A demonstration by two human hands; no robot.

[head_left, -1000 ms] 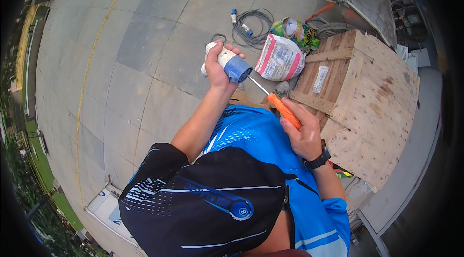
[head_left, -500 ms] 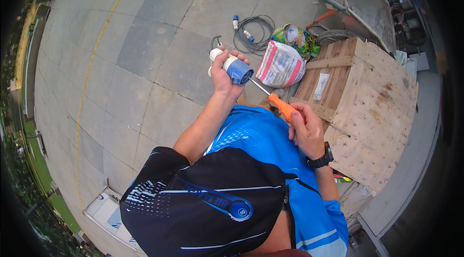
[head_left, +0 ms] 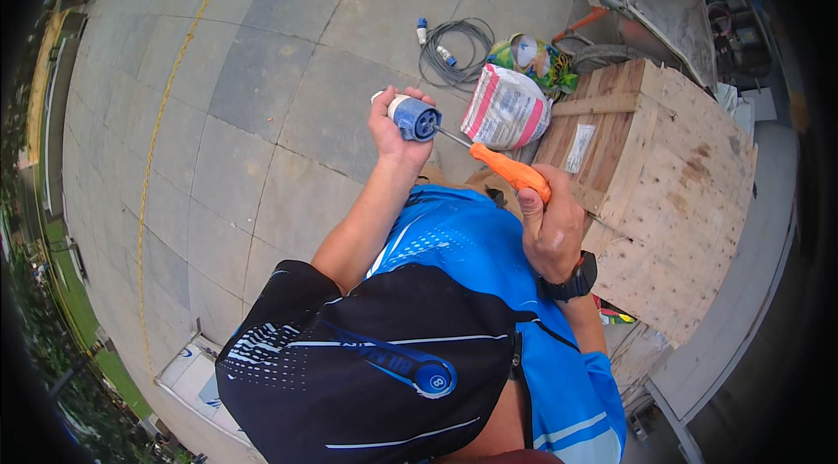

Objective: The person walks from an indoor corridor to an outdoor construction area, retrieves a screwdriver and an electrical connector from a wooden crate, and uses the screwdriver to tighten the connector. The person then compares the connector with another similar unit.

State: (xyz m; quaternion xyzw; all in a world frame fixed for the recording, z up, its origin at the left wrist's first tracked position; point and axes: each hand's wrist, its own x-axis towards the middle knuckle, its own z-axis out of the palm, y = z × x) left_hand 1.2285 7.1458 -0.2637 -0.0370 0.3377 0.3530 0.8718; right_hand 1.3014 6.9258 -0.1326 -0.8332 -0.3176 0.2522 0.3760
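Observation:
My left hand is closed round a blue and white industrial power connector, its round blue face with contact holes turned toward the right. In my right hand is a screwdriver with an orange handle, gripped near the handle's end. The metal shaft points left and its tip meets the connector's face; whether it sits inside a hole I cannot tell. A dark watch is on my right wrist.
A wooden crate stands close on my right. Beyond my hands lie a white and pink sack, a green patterned bag and a coiled grey cable with blue plugs. A wheelbarrow is at the far right.
The connector has turned so its face shows more, and my left hand has shifted slightly left. The screwdriver has moved left with it, and my right hand now holds the handle further back.

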